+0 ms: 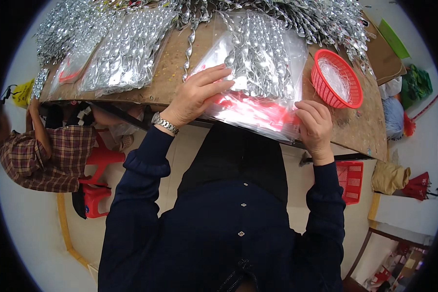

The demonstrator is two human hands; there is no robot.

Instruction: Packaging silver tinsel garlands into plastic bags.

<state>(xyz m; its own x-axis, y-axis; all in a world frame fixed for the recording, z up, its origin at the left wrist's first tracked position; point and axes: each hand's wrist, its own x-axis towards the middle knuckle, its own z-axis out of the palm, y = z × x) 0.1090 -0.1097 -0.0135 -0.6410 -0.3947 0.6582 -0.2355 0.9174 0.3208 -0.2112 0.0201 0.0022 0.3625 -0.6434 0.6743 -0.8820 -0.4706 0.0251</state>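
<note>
A stack of clear plastic bags (258, 117) with red print lies at the table's near edge. On top sits a row of silver twisted spiral strips (260, 53), partly within clear plastic. My left hand (197, 95), with a metal watch (164, 123) at the wrist, reaches over the left side; its fingers are stretched out and touch the plastic and the lower ends of the strips. At the stack's right edge, my right hand (315, 124) has its fingers curled, pinching the plastic; the thumb is mostly hidden.
A red basket (359, 97) of thin clear strands stands to the right. Bagged silver spirals (124, 53) lie at left, with heaps of loose silver strips (321, 22) behind. A person in a plaid shirt (58, 155) sits at left by a red stool (96, 199). A red crate (350, 182) is below.
</note>
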